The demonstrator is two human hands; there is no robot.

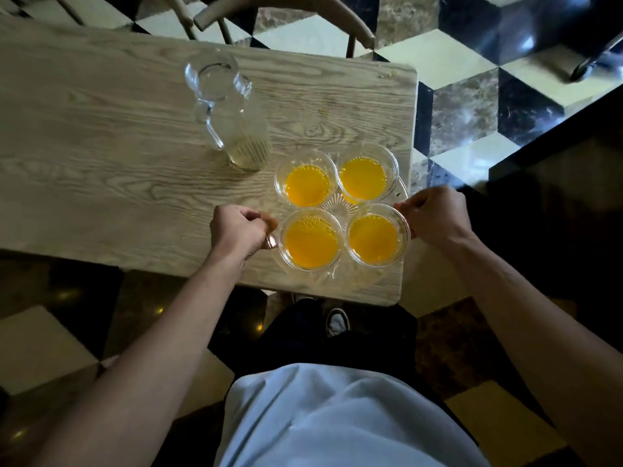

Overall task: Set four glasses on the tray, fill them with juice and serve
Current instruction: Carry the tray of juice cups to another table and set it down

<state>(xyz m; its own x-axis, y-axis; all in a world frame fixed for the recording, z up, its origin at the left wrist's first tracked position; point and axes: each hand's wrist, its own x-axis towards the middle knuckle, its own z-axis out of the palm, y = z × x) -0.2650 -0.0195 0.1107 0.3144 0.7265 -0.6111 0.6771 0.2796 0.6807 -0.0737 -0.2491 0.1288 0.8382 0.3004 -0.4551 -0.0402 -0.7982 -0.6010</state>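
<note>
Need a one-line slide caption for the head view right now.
Both hands, left and right, grip the clear tray carrying four juice-filled glasses beside an empty jug on the wooden table.

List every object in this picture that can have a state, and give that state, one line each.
Jug: upright, nearly empty.
Four glasses: filled with orange juice, on the tray.
Tray: on the table corner, gripped at both sides.
Left hand: closed on the tray's handle.
Right hand: closed on the tray's edge.
Chair: pushed to the table's far side.
</note>
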